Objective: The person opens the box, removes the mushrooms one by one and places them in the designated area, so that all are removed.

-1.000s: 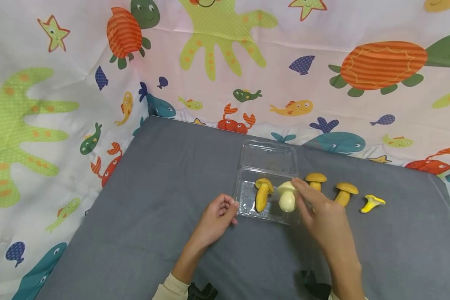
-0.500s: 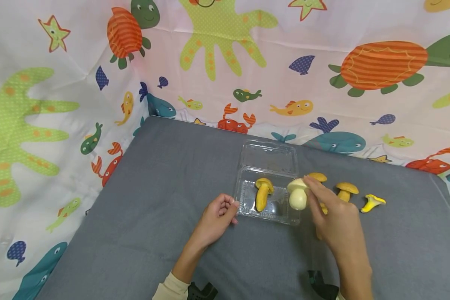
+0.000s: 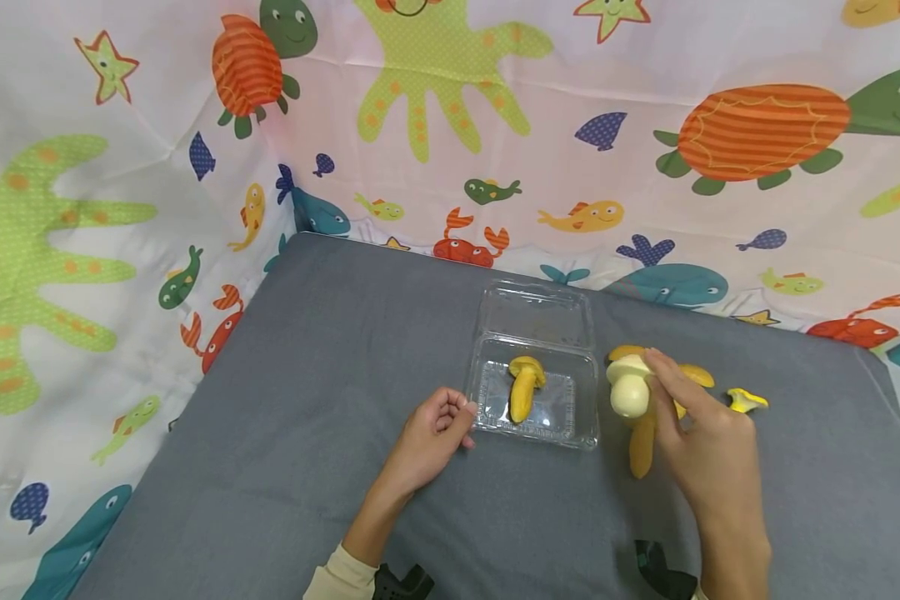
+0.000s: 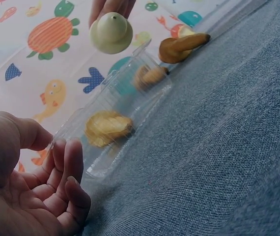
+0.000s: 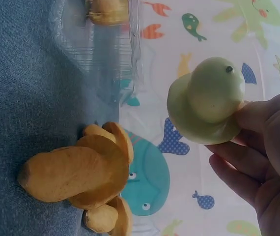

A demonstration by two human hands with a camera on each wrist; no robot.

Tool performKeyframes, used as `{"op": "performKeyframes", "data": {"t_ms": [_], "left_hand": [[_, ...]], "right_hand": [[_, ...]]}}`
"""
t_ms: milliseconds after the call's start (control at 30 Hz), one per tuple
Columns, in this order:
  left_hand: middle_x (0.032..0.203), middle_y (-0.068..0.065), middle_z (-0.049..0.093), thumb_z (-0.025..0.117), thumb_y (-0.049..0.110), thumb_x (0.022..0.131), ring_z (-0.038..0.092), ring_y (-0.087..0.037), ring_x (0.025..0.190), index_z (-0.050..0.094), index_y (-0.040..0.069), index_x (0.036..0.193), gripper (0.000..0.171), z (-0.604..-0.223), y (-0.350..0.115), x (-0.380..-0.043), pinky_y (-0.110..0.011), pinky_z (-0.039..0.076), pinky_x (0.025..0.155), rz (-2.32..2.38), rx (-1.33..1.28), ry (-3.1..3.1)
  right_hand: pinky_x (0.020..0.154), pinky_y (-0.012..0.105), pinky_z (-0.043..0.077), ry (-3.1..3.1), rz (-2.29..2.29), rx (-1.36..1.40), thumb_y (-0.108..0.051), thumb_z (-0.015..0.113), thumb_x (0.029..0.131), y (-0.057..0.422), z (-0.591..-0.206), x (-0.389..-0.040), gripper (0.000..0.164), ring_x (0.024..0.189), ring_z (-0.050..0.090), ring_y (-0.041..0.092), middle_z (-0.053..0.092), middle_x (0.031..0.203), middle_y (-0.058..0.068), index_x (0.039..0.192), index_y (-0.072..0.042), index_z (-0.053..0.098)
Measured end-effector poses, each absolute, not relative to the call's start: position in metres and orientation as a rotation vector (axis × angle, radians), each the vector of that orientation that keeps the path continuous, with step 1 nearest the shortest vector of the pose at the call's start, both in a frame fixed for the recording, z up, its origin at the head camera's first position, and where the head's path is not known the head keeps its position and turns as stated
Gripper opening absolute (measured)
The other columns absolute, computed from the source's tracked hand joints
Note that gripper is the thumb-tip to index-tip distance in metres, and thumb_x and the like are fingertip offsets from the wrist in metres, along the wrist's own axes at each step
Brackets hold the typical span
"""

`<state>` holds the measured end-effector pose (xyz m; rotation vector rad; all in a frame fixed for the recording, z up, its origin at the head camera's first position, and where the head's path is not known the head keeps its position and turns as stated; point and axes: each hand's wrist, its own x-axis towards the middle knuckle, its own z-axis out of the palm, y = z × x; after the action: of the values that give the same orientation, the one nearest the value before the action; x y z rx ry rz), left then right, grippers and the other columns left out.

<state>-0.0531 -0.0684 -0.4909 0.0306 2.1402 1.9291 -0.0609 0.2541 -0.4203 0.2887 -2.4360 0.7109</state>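
Observation:
My right hand [image 3: 712, 450] pinches a pale cream toy mushroom [image 3: 630, 396] by its cap's edge, its rounded stem facing me. It is held up to the right of a clear plastic clamshell box [image 3: 562, 410], over some tan mushrooms. The right wrist view shows thumb and fingertips on the mushroom's cap [image 5: 179, 108]. My left hand [image 3: 431, 429] pinches the box's left rim between thumb and fingers, which the left wrist view shows closely. Inside the box lies one golden-brown mushroom [image 3: 523, 398], stem toward me.
A tan mushroom [image 3: 642, 446] lies right of the box, with more tan ones [image 3: 697, 375] behind it, partly hidden by my right hand. A yellow trumpet-shaped mushroom [image 3: 747, 401] lies farther right. The box's lid [image 3: 536, 315] lies folded back toward the printed curtain [image 3: 420, 200].
My right hand has carried the cream mushroom rightward from over the box to beyond its right side. My left hand and the box have stayed in place.

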Motion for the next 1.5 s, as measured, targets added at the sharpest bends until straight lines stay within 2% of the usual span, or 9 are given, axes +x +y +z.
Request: {"op": "performKeyframes", "data": {"t_ms": [100, 167, 267, 333, 700, 933, 1133, 1500], "left_hand": [[0.095, -0.012, 0.066, 0.064, 0.033, 0.109, 0.072, -0.022, 0.079, 0.061, 0.006, 0.112, 0.027, -0.491, -0.068, -0.053, -0.026, 0.054, 0.072, 1.924, 0.031, 2.142], [0.096, -0.012, 0.067, 0.063, 0.033, 0.109, 0.072, -0.021, 0.079, 0.061, 0.006, 0.113, 0.028, -0.491, -0.068, -0.053, -0.026, 0.054, 0.071, 1.917, 0.031, 2.147], [0.096, -0.013, 0.067, 0.063, 0.033, 0.109, 0.071, -0.022, 0.079, 0.061, 0.006, 0.112, 0.027, -0.492, -0.068, -0.053, -0.026, 0.053, 0.07, 1.913, 0.033, 2.154], [0.096, -0.014, 0.066, 0.063, 0.032, 0.109, 0.071, -0.022, 0.079, 0.06, 0.005, 0.112, 0.027, -0.492, -0.068, -0.053, -0.026, 0.053, 0.07, 1.909, 0.034, 2.158], [0.096, -0.014, 0.066, 0.062, 0.031, 0.109, 0.071, -0.023, 0.078, 0.061, 0.005, 0.111, 0.027, -0.492, -0.069, -0.053, -0.029, 0.056, 0.071, 1.91, 0.04, 2.162], [0.096, -0.015, 0.066, 0.063, 0.031, 0.109, 0.071, -0.023, 0.077, 0.061, 0.005, 0.111, 0.025, -0.493, -0.069, -0.054, -0.028, 0.055, 0.071, 1.91, 0.038, 2.158], [0.095, -0.014, 0.065, 0.062, 0.032, 0.109, 0.071, -0.022, 0.077, 0.061, 0.006, 0.111, 0.027, -0.493, -0.069, -0.053, -0.027, 0.055, 0.071, 1.898, 0.034, 2.161], [0.094, -0.011, 0.064, 0.063, 0.031, 0.109, 0.071, -0.022, 0.077, 0.061, 0.005, 0.111, 0.026, -0.494, -0.069, -0.053, -0.031, 0.057, 0.072, 1.902, 0.038, 2.159]], "right_hand": [[0.092, -0.005, 0.033, -2.443, 0.713, 0.273, 0.002, 0.077, 0.095, 0.256, -0.42, -0.06, 0.048, 0.111, 0.073, 0.027, 0.074, 0.13, 0.003, 0.139, -0.017, 0.071], [0.095, -0.004, 0.033, -2.435, 0.707, 0.267, 0.0, 0.075, 0.096, 0.257, -0.42, -0.059, 0.047, 0.118, 0.068, 0.011, 0.074, 0.13, 0.003, 0.14, -0.018, 0.071], [0.096, -0.003, 0.035, -2.397, 0.714, 0.261, 0.001, 0.076, 0.096, 0.26, -0.421, -0.06, 0.046, 0.12, 0.056, -0.012, 0.075, 0.129, 0.004, 0.138, -0.018, 0.072], [0.097, -0.002, 0.035, -2.359, 0.72, 0.26, 0.003, 0.076, 0.094, 0.262, -0.422, -0.06, 0.045, 0.12, 0.052, -0.018, 0.075, 0.126, 0.005, 0.135, -0.016, 0.074], [0.098, -0.002, 0.035, -2.308, 0.699, 0.201, 0.009, 0.077, 0.091, 0.279, -0.425, -0.055, 0.045, 0.119, 0.05, -0.023, 0.076, 0.122, 0.011, 0.131, -0.013, 0.076], [0.097, -0.003, 0.033, -2.355, 0.662, 0.145, 0.004, 0.076, 0.095, 0.288, -0.425, -0.05, 0.044, 0.12, 0.047, -0.025, 0.075, 0.125, 0.01, 0.135, -0.014, 0.074], [0.099, -0.003, 0.033, -2.306, 0.672, 0.115, 0.009, 0.077, 0.091, 0.292, -0.428, -0.05, 0.042, 0.118, 0.049, -0.026, 0.076, 0.119, 0.013, 0.128, -0.011, 0.077], [0.1, -0.003, 0.031, -2.399, 0.633, 0.096, 0.001, 0.072, 0.098, 0.309, -0.435, -0.04, 0.041, 0.122, 0.043, -0.028, 0.074, 0.125, 0.014, 0.136, -0.016, 0.073]]}}
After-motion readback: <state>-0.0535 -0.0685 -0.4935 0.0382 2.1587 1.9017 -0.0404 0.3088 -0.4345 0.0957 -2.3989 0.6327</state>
